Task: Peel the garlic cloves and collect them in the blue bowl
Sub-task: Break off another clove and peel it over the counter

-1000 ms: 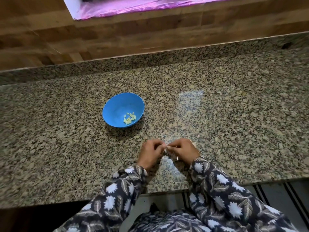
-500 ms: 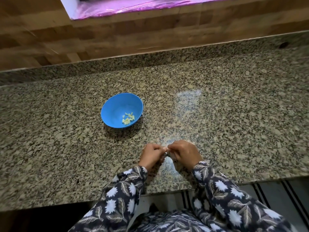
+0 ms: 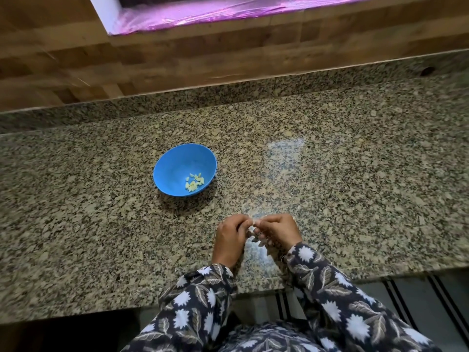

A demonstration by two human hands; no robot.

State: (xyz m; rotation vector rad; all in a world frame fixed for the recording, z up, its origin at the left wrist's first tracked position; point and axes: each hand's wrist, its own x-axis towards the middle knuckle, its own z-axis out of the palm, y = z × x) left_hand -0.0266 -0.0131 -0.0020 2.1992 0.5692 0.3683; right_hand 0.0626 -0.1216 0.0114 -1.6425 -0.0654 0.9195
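Note:
A blue bowl point(image 3: 175, 161) stands on the granite counter and holds several pale peeled garlic cloves point(image 3: 195, 182) near its right inner wall. Close to the counter's front edge, my left hand point(image 3: 229, 240) and my right hand point(image 3: 278, 231) meet fingertip to fingertip. Between them they pinch a small whitish garlic clove point(image 3: 252, 224), mostly hidden by the curled fingers. Thin bits of pale skin point(image 3: 256, 238) show under the fingers. The bowl lies up and to the left of both hands, well apart from them.
The speckled granite counter point(image 3: 355, 179) runs the full width, with a raised granite lip and a wooden wall point(image 3: 228, 54) behind. A window sill with purple film point(image 3: 203, 11) sits above. A striped floor mat point(image 3: 406, 295) shows past the counter's front edge.
Both hands stay together near the front edge, with only small finger shifts on the clove. The bowl and its cloves have not moved.

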